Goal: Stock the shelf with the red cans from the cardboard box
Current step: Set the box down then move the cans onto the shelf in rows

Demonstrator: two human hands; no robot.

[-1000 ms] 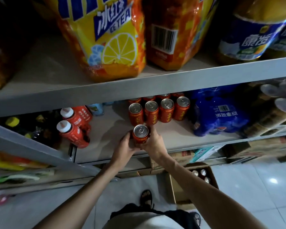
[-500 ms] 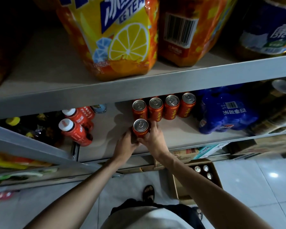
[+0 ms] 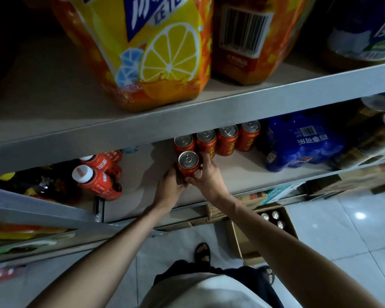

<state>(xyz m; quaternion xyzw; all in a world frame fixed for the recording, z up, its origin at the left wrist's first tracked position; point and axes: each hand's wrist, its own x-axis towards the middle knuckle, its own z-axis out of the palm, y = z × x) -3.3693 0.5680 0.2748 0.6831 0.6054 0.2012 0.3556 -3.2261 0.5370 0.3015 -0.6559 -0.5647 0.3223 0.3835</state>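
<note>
A red can (image 3: 188, 164) with a silver top stands on the middle shelf (image 3: 236, 174), just in front of a row of several red cans (image 3: 228, 140). My left hand (image 3: 168, 188) holds its left side and my right hand (image 3: 206, 177) grips its right side, fingers curled round it. The cardboard box (image 3: 242, 238) sits on the floor below the shelf, with a few can tops (image 3: 273, 217) showing inside.
Red bottles with white caps (image 3: 98, 181) lie left of the cans. A blue shrink-wrapped pack (image 3: 302, 143) stands to the right. Large iced tea packs (image 3: 156, 52) fill the upper shelf, whose grey edge (image 3: 187, 116) overhangs. My sandalled foot (image 3: 202, 252) is on the tiled floor.
Both hands have moved the can a little deeper onto the shelf, up against the front row of cans. The camera has leaned closer to the shelf.
</note>
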